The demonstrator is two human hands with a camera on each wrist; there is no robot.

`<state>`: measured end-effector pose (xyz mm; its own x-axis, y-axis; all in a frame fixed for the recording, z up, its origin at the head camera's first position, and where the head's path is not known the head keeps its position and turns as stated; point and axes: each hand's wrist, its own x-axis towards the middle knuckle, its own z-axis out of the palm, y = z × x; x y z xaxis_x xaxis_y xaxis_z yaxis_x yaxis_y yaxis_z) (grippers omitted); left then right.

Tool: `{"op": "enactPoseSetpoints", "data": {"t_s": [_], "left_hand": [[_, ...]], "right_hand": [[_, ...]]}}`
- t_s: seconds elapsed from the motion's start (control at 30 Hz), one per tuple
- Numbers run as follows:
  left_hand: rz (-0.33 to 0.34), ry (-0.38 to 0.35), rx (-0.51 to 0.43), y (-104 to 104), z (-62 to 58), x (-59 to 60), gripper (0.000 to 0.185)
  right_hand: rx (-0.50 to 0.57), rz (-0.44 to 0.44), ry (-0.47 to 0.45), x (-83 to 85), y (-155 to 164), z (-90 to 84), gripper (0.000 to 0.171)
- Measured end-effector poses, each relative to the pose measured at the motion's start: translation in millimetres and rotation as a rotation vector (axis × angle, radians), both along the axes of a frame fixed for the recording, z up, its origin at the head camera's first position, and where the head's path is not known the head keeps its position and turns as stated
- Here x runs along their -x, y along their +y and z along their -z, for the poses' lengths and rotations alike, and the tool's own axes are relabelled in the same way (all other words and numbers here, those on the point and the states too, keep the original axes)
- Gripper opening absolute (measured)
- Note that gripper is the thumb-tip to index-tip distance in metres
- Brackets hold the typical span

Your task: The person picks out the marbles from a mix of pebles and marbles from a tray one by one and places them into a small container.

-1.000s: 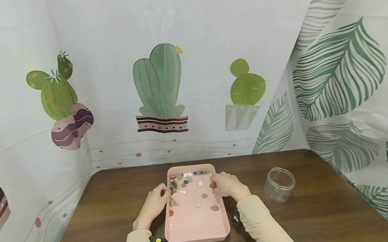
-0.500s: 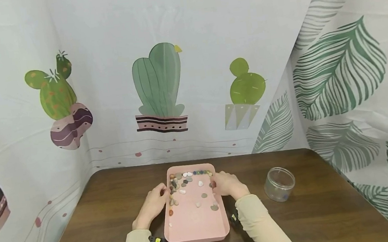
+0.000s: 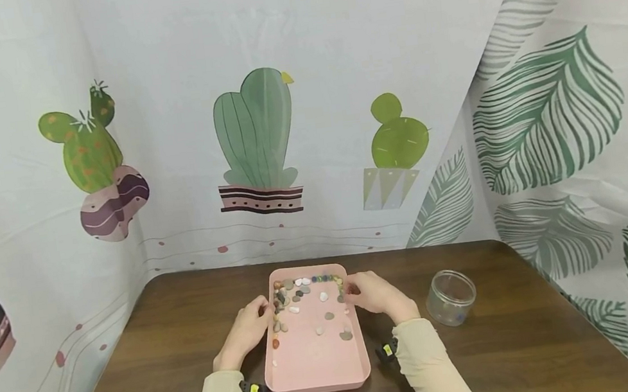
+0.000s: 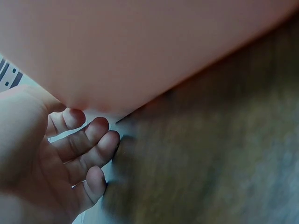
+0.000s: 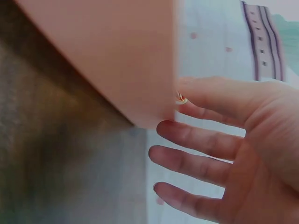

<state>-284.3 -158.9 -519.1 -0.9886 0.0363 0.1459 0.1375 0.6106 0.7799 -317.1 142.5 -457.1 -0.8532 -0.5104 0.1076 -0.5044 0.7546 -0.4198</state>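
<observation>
A pink tray [image 3: 318, 367] holds pebbles and a row of dark glass marbles [image 3: 325, 278] along its far side. At the left rim my left hand [image 3: 247, 328] holds the tray's edge, thumb at the top, with the other fingers loosely curled outside the wall in the left wrist view. My right hand [image 3: 376, 293] reaches over the right rim near the far corner. In the right wrist view a small shiny marble [image 5: 181, 98] with orange and white swirls shows between thumb and index finger, partly hidden by the rim; the other three fingers extend outside the wall.
A clear round jar [image 3: 451, 298] with a few small things at its bottom stands right of the tray on the brown wooden table [image 3: 515, 328]. Several pebbles lie loosely inside the tray, including a grey pebble [image 3: 346, 335] and a white pebble [image 3: 323, 296]. Printed curtains hang behind.
My right hand has moved slightly away from me along the right rim and its wrist has swung outward, uncovering a small pale pebble. The left hand stays at the left rim.
</observation>
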Motion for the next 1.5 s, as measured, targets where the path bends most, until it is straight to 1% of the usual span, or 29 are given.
{"op": "enactPoseSetpoints", "data": {"t_s": [0.1,0.2,0.3,0.4,0.53,0.67,0.73,0.93,1.07,1.2,1.27,1.4,1.5], "left_hand": [[-0.001,-0.002,0.001,0.0,1.2,-0.1,0.018],[0.007,0.006,-0.001,0.0,1.3,0.6,0.018],[0.015,0.01,-0.002,0.0,0.4,2.5,0.017],[0.011,0.008,0.002,-0.1,-0.7,3.1,0.018],[0.005,-0.001,0.0,1.5,-1.8,3.1,0.019],[0.017,-0.007,-0.009,2.5,-2.0,4.0,0.019],[0.016,-0.009,-0.008,2.0,-1.6,3.3,0.019],[0.01,-0.007,-0.018,-1.2,-2.8,0.2,0.019],[0.015,-0.036,-0.039,-1.6,-3.6,-1.7,0.019],[0.012,-0.036,-0.037,-1.2,-3.7,-2.6,0.019],[0.014,-0.015,-0.027,-0.8,-3.8,-2.6,0.019],[0.013,-0.026,-0.023,-0.5,-4.1,-2.1,0.019],[0.01,-0.033,-0.026,-0.7,-3.9,-1.6,0.019]], "right_hand": [[0.038,0.007,0.049,-4.8,6.0,-7.5,0.009],[0.065,0.025,0.124,-9.5,13.6,-15.0,0.007],[0.103,0.047,0.185,-14.3,22.4,-25.7,0.009],[0.128,0.064,0.212,-20.5,32.3,-39.1,0.009],[0.134,0.091,0.258,-27.9,49.4,-53.8,0.009],[0.152,0.134,0.314,-33.8,69.5,-63.0,0.01],[0.166,0.164,0.311,-36.0,79.4,-63.9,0.01],[0.196,0.263,0.25,-41.8,104.4,-60.8,0.01],[0.199,0.31,0.238,-46.3,118.4,-57.8,0.011],[0.201,0.356,0.232,-48.8,134.6,-54.3,0.012],[0.198,0.388,0.228,-49.0,143.8,-51.5,0.012],[0.192,0.458,0.202,-50.6,161.8,-44.5,0.014],[0.183,0.495,0.187,-51.1,172.5,-38.4,0.015]]}}
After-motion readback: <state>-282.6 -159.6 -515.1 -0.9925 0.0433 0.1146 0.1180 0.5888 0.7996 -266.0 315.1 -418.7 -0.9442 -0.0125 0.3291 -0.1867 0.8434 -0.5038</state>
